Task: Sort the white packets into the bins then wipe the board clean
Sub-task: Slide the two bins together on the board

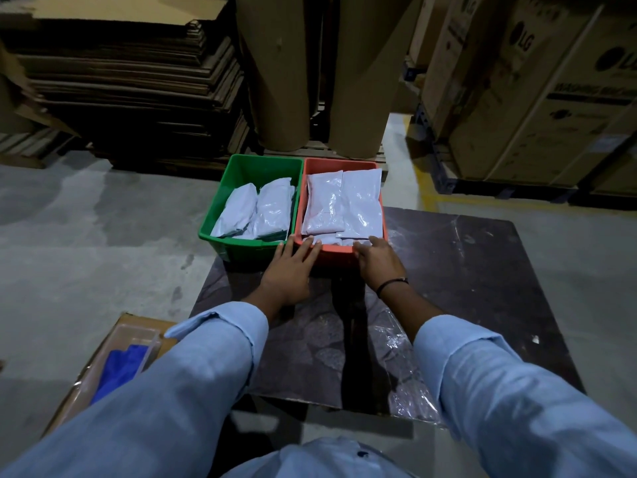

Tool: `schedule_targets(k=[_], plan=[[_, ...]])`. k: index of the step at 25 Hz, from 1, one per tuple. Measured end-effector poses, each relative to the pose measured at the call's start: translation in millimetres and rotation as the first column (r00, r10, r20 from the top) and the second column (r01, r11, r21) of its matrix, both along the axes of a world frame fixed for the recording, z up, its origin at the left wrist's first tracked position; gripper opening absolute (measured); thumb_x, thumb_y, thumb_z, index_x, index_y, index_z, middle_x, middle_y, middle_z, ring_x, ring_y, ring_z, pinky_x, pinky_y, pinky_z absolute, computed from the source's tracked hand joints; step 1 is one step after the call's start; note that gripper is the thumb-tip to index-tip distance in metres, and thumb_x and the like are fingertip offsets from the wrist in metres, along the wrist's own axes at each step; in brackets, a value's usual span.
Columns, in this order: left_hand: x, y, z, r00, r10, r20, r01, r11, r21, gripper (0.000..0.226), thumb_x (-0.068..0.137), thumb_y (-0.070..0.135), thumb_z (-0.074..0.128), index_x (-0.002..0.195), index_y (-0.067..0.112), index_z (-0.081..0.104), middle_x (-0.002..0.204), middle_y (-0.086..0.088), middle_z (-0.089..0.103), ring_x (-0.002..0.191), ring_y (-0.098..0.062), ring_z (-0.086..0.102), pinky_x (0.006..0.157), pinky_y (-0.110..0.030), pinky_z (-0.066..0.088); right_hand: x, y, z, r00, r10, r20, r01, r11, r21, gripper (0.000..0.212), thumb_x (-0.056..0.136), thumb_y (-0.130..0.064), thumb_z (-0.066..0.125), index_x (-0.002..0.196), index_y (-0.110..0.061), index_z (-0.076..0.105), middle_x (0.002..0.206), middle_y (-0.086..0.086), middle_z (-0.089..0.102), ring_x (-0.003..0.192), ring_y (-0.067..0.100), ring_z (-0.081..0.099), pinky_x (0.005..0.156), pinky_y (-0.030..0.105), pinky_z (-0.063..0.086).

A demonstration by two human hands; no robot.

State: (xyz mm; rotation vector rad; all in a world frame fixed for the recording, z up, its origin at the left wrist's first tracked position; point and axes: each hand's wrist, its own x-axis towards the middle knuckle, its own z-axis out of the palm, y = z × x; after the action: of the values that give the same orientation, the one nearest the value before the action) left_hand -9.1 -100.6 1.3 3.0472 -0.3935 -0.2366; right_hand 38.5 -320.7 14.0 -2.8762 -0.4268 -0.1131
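A green bin [230, 188] and a red bin [337, 163] stand side by side at the far edge of the dark board [465, 270]. White packets [262, 208] lie in the green bin, and white packets [348, 205] fill the red one. My left hand [293, 267] lies flat with fingers spread against the red bin's near rim, at its left corner. My right hand [377, 260] touches the same rim further right, fingertips on the packets' near edge. Neither hand holds anything. A crumpled clear plastic sheet [403, 367] lies on the board between my sleeves.
A blue cloth [120, 367] sits in a clear tray on a cardboard box at lower left. Stacked flat cardboard [131, 81], tall brown rolls [279, 70] and large appliance cartons [537, 91] stand behind the bins. Grey concrete floor [86, 219] surrounds the board.
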Motion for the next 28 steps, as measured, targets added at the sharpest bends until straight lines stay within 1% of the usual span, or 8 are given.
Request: schedule_targets(k=[7,9,12,15,17,19,25,28], plan=[[-1.6,3.6,3.7,1.0,-0.005,-0.021,0.006,1.0,0.028,0.092,0.092,0.035,0.053,0.162,0.025,-0.006,0.171,-0.003,-0.003,0.155,-0.041,-0.002,0.126,-0.056,0.005,-4.7,3.7,-3.0,1.0,-0.01,-0.003,0.01,1.0,0.008,0.032,0.089,-0.013,0.055,0.119,-0.015,0.067,0.104,0.021,0.062,0.099,0.041,0.058,0.088,0.042,0.049],[-0.5,4.0,4.6,0.999,-0.009,-0.04,0.01,0.999,0.031,0.091,0.093,0.034,0.052,0.162,0.025,-0.006,0.171,-0.003,-0.004,0.155,-0.041,-0.003,0.126,-0.056,0.004,-5.4,2.8,-2.7,1.0,-0.001,-0.016,0.001,1.0,0.006,0.034,0.088,-0.013,0.056,0.121,-0.015,0.065,0.107,0.021,0.061,0.102,0.041,0.057,0.091,0.042,0.049],[0.0,4.5,9.0,0.999,-0.014,-0.053,0.015,1.0,0.021,0.09,0.095,0.037,0.052,0.162,0.022,-0.007,0.17,-0.006,-0.009,0.155,-0.041,-0.004,0.126,-0.055,0.004,-8.8,1.8,-1.6,0.999,0.005,-0.037,-0.006,0.999,-0.037,0.045,0.09,-0.018,0.056,0.135,-0.017,0.053,0.126,0.02,0.055,0.118,0.039,0.049,0.101,0.043,0.043],[-5.9,8.7,9.8,0.999,0.028,-0.023,-0.028,1.0,0.015,0.091,0.097,0.041,0.052,0.162,0.016,-0.007,0.169,-0.014,-0.012,0.155,-0.04,-0.004,0.127,-0.052,0.004,-18.2,4.4,-3.7,0.999,-0.034,-0.036,0.032,0.998,-0.053,0.059,0.094,-0.025,0.055,0.149,-0.019,0.034,0.148,0.019,0.039,0.137,0.039,0.033,0.112,0.047,0.034],[-11.9,14.6,6.8,0.997,0.077,-0.016,-0.077,0.997,0.019,0.094,0.097,0.043,0.053,0.161,0.013,-0.009,0.168,-0.018,-0.011,0.155,-0.041,-0.005,0.127,-0.052,0.005,-24.5,8.2,-6.8,0.999,-0.03,-0.027,0.028,0.997,-0.068,0.065,0.093,-0.027,0.055,0.151,-0.02,0.028,0.151,0.019,0.035,0.14,0.041,0.028,0.115,0.048,0.03],[-16.0,21.5,3.8,0.995,0.097,-0.025,-0.096,0.995,0.01,0.099,0.095,0.045,0.056,0.16,0.011,-0.01,0.168,-0.02,-0.011,0.155,-0.04,-0.007,0.127,-0.051,0.006,-28.9,13.3,-9.0,0.999,-0.022,-0.041,0.019,0.997,-0.072,0.066,0.091,-0.026,0.055,0.151,-0.02,0.029,0.151,0.02,0.034,0.14,0.044,0.026,0.116,0.049,0.028],[-17.2,38.1,13.6,0.995,0.068,-0.069,-0.079,0.983,-0.168,0.1,0.093,0.041,0.063,0.161,0.006,-0.002,0.169,-0.015,-0.003,0.157,-0.033,-0.003,0.128,-0.042,0.007,-38.7,24.0,-10.6,0.996,-0.014,-0.084,0.005,0.995,-0.1,0.065,0.091,-0.028,0.053,0.151,-0.02,0.028,0.152,0.022,0.03,0.141,0.047,0.018,0.117,0.051,0.023],[-13.4,50.3,17.6,0.995,0.037,-0.093,-0.058,0.969,-0.242,0.1,0.092,0.039,0.065,0.161,0.005,0.001,0.169,-0.015,0.0,0.157,-0.032,0.0,0.128,-0.042,0.011,-35.9,24.0,-5.9,0.994,-0.001,-0.108,-0.009,0.995,-0.096,0.065,0.09,-0.027,0.053,0.149,-0.021,0.028,0.151,0.021,0.03,0.14,0.046,0.019,0.116,0.051,0.027]])
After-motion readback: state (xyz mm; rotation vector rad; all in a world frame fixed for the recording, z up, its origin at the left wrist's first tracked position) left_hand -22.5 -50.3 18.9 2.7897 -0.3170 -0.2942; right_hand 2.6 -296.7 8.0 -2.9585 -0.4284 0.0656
